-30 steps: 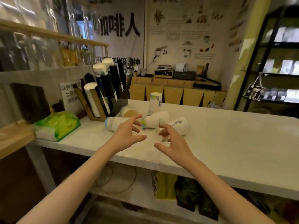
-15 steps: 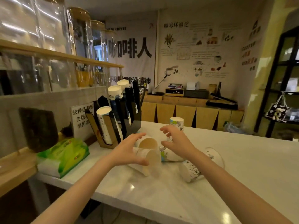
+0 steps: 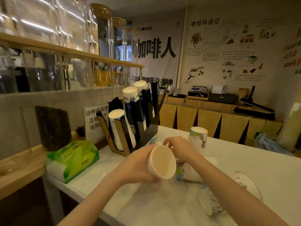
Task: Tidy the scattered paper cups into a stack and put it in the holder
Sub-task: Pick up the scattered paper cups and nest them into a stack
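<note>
At a white table (image 3: 268,168), the left hand (image 3: 136,167) grips one paper cup (image 3: 162,162) lifted on its side, the right hand (image 3: 180,148) pinches something just beyond it, while other cups (image 3: 197,138) lie scattered nearby, none stacked yet, and the holder (image 3: 138,128) waits far left.

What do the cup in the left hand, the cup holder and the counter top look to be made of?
Cup in the left hand: seemingly paper, matte cream inside, with a thin rolled rim. Cup holder: black dividers, glossy like acrylic, plus a brown side panel that looks like wood or board. Counter top: white, smooth and slightly shiny, maybe laminate or stone; the picture cannot tell which.
</note>
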Demonstrator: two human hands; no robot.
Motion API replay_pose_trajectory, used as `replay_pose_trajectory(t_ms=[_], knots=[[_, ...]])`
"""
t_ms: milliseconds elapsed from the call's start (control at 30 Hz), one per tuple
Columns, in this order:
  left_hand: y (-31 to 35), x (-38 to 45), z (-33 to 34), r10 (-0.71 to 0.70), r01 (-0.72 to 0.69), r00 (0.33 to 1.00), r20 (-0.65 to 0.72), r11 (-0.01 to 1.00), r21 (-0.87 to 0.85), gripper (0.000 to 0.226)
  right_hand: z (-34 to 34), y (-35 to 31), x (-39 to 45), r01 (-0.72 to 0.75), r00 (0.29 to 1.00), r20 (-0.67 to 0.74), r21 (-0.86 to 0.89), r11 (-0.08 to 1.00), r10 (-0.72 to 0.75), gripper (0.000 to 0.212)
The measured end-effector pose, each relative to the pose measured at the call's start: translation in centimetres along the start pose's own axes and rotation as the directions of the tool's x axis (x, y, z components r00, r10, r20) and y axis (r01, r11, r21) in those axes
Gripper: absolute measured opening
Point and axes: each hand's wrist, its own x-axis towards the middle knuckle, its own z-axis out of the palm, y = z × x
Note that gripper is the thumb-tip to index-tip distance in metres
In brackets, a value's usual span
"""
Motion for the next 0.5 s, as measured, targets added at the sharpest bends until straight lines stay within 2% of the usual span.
replay_pose_trajectory(t_ms=[100,167,333,433,500], knots=[[0.0,0.2,-0.7,-0.084,0.037,0.988,-0.127,0.943,-0.330,0.078,-0.4,0.5,1.1,-0.066,0.984,-0.164,0.021,0.998,0.069,0.024],[-0.3,0.4,0.0,-0.160,0.070,0.972,-0.174,0.898,-0.435,0.075,-1.2,0.6,1.5,-0.106,0.962,-0.243,0.076,0.991,0.122,0.024],[-0.8,1.5,2.8,-0.262,0.108,0.941,-0.213,0.831,-0.546,0.072,-4.4,0.4,1.2,-0.110,0.914,-0.341,0.315,0.943,0.221,0.023],[-0.5,2.3,3.5,-0.295,0.104,0.920,-0.256,0.817,-0.568,0.072,-6.9,0.1,-0.1,-0.015,0.868,-0.435,0.460,0.888,0.240,0.031],[-0.6,2.9,3.9,-0.308,0.099,0.913,-0.268,0.804,-0.586,0.070,-8.6,0.0,-0.9,0.065,0.819,-0.523,0.492,0.868,0.235,0.026]])
